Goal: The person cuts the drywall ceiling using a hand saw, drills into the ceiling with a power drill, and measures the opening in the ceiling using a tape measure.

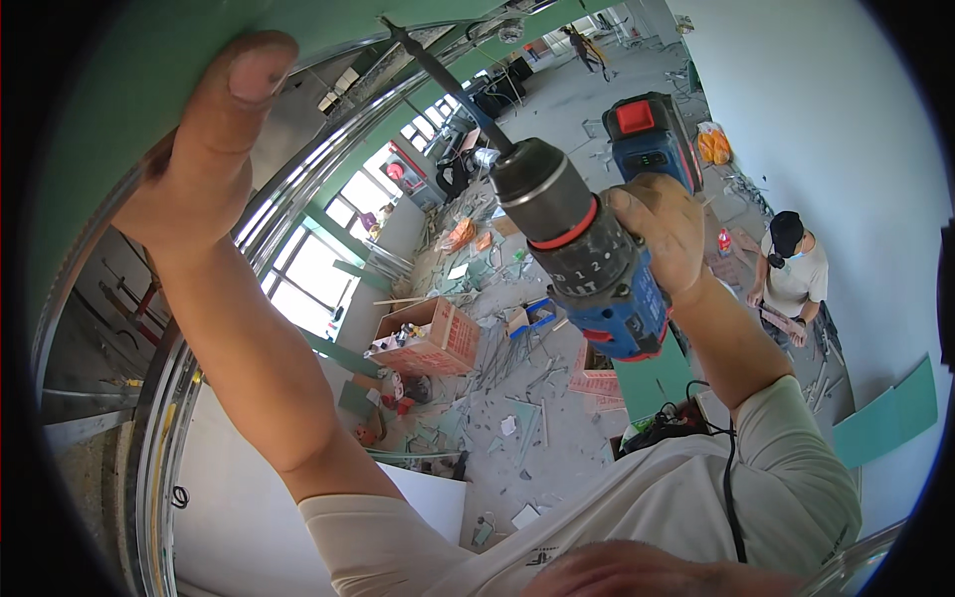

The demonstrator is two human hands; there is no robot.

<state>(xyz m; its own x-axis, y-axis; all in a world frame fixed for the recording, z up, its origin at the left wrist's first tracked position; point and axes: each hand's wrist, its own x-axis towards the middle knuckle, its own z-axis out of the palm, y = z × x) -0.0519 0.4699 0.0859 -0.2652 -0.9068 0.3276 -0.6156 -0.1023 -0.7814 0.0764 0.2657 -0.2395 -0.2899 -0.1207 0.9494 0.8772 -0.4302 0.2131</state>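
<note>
My right hand (662, 234) is wrapped round the grip of a blue and black cordless drill (597, 264) with a red-buttoned battery. Its long dark bit (443, 80) points up and left, the tip close to the green board (338, 18) overhead; whether it touches cannot be made out. My left hand (214, 149) is raised at the board's edge, thumb stretched along it. The other fingers are hidden, and the hand appears to grip that edge. Shiny metal channels (318, 149) run just beyond my left forearm.
Below, offcuts litter the grey floor (487, 398). Cardboard boxes (438, 333) and a blue tray (530, 316) stand there. At the right, a co-worker (796, 264) in a black cap holds a strip near the white wall (846, 119). A green panel (890, 413) leans there.
</note>
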